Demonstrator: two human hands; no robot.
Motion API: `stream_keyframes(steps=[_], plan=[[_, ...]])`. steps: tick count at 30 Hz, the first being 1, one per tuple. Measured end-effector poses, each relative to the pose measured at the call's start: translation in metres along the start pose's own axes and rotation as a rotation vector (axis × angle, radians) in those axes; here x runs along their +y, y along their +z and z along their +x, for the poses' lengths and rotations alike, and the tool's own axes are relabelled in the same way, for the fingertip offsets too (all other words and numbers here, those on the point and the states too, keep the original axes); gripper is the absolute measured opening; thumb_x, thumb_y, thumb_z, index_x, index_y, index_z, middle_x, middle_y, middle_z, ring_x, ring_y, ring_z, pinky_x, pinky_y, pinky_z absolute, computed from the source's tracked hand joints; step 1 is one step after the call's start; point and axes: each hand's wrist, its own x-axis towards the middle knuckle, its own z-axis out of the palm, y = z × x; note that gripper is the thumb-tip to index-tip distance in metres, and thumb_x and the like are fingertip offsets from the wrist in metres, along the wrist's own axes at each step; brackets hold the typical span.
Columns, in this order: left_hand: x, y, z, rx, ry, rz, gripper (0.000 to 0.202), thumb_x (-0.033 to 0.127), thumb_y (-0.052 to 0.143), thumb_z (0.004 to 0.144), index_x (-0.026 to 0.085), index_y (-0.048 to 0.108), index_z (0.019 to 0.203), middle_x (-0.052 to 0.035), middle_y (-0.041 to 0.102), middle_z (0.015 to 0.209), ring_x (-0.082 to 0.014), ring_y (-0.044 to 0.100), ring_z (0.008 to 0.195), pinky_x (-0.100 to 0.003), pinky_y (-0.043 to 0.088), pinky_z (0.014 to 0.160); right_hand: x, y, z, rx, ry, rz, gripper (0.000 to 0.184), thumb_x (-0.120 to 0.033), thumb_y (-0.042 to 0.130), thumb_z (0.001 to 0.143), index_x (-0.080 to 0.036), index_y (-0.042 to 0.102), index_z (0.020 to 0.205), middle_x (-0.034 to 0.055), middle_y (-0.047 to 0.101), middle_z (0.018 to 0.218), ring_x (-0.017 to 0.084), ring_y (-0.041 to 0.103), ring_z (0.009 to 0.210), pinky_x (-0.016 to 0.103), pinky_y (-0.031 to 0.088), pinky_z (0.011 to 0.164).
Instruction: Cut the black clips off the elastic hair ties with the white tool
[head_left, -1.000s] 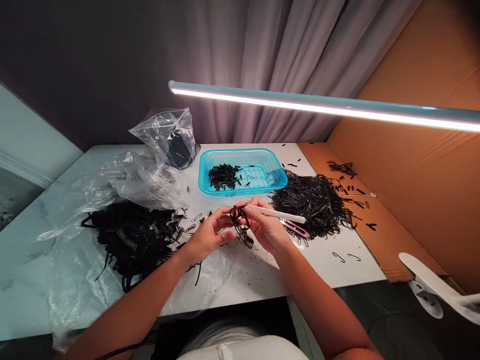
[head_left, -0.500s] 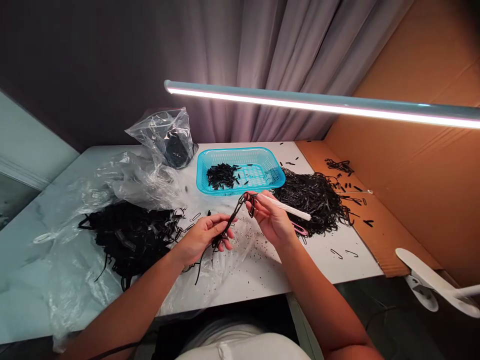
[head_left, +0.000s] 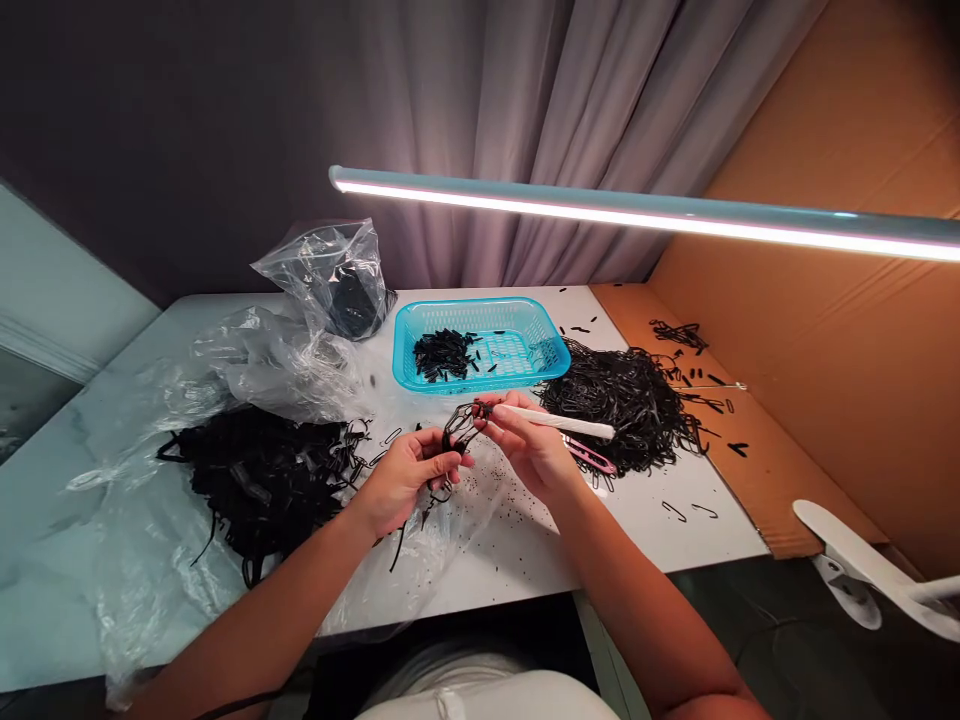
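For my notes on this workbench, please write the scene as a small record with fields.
Left hand: grips a black loop tangle
Right hand: pinches the same tangle, holds a white stick
Beside right hand: pink plastic tool
Basket: turquoise plastic basket, holding short black pieces
Piles: black loop pile on the right, black strip pile on the left
Wrapping: clear plastic bag

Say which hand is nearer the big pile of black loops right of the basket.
Right. The right hand is just in front of the pile of black loops, by its left edge. The left hand is farther left, well away from it.
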Motion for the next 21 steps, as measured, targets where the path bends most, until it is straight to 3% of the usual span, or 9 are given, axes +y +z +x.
stream_keyframes(steps=[5, 8, 21], plan=[[0.003, -0.005, 0.000, 0.135, 0.019, -0.094, 0.024, 0.022, 0.084, 0.067, 0.012, 0.068, 0.084, 0.0005, 0.061, 0.072, -0.0051, 0.051, 0.059, -0.019, 0.037, 0.055, -0.005, 0.000, -0.006, -0.169, 0.004, -0.366, 0.026, -0.032, 0.073, 0.080, -0.016, 0.055, 0.072, 0.0064, 0.065, 0.116, 0.016, 0.061, 0.098, 0.029, 0.049, 0.082], [0.005, -0.004, -0.002, 0.166, 0.044, -0.099, 0.025, 0.022, 0.085, 0.066, 0.013, 0.066, 0.081, 0.0014, 0.059, 0.070, -0.0055, 0.050, 0.057, -0.020, 0.035, 0.052, -0.002, 0.004, -0.009, -0.199, 0.019, -0.457, 0.026, -0.037, 0.070, 0.082, -0.016, 0.056, 0.076, 0.0071, 0.066, 0.113, 0.016, 0.061, 0.094, 0.029, 0.048, 0.078], [0.004, -0.004, -0.002, 0.164, 0.080, -0.011, 0.024, 0.025, 0.082, 0.070, 0.014, 0.064, 0.081, 0.0027, 0.057, 0.070, -0.0049, 0.050, 0.058, -0.019, 0.037, 0.054, 0.005, 0.002, -0.006, -0.112, 0.055, -0.353, 0.024, -0.036, 0.075, 0.078, -0.017, 0.060, 0.077, 0.0058, 0.073, 0.100, 0.013, 0.061, 0.081, 0.026, 0.045, 0.071]])
